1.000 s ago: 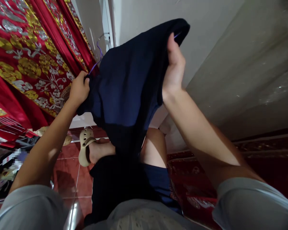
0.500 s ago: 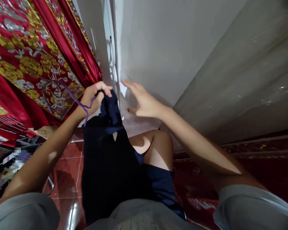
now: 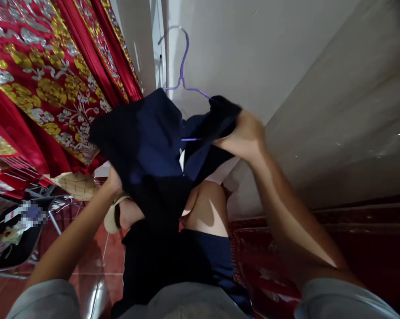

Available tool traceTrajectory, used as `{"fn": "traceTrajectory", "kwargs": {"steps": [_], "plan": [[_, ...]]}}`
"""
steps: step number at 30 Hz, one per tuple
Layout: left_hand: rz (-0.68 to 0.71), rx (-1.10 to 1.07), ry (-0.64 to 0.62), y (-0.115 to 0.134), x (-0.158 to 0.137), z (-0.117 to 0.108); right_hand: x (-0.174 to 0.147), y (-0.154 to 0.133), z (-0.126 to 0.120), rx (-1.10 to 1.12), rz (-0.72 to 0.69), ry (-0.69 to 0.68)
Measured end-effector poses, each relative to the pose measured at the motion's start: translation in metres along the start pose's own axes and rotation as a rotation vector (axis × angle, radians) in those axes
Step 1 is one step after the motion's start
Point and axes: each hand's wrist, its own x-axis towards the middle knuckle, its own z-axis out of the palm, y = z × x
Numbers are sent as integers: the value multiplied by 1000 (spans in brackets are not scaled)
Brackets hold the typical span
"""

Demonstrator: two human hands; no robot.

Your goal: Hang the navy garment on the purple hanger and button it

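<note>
A dark navy garment (image 3: pixel 156 146), with a collar and a front opening, hangs spread in front of me on a purple wire hanger (image 3: pixel 182 79). The hanger's hook stands up above the neck opening, and its lower bar shows through the front. My right hand (image 3: pixel 249 135) is closed on the garment's right shoulder. At the garment's left edge is my left hand (image 3: pixel 115 179); its fingers are hidden behind the cloth. Below the garment my bare knee and dark shorts (image 3: pixel 213 252) show.
Red cloth (image 3: pixel 50 84) with gold and silver patterns hangs at the left. A pale wall (image 3: pixel 239 48) rises ahead and to the right. A black chair (image 3: pixel 30 248) with things on it stands at lower left on red floor tiles (image 3: pixel 90 261). Dark red furniture (image 3: pixel 302 261) is at lower right.
The hanger has swung from beside my left wrist to upright in the garment's neck. The garment has spread open. My right hand has moved right and taken hold of it; my left has lowered.
</note>
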Motion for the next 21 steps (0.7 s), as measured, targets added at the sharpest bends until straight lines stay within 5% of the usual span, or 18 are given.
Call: {"fn": "traceTrajectory", "kwargs": {"steps": [3, 5, 16, 21], "plan": [[-83, -417, 310, -6, -9, 7, 15, -14, -21, -157, 182, -47], [-101, -513, 424, -9, -11, 13, 22, -26, -28, -176, 205, -65], [-282, -436, 536, -30, -69, 58, 16, -34, -42, -180, 374, -105], [-268, -565, 537, -39, -79, 72, 14, -41, -40, -239, 342, -96]]}}
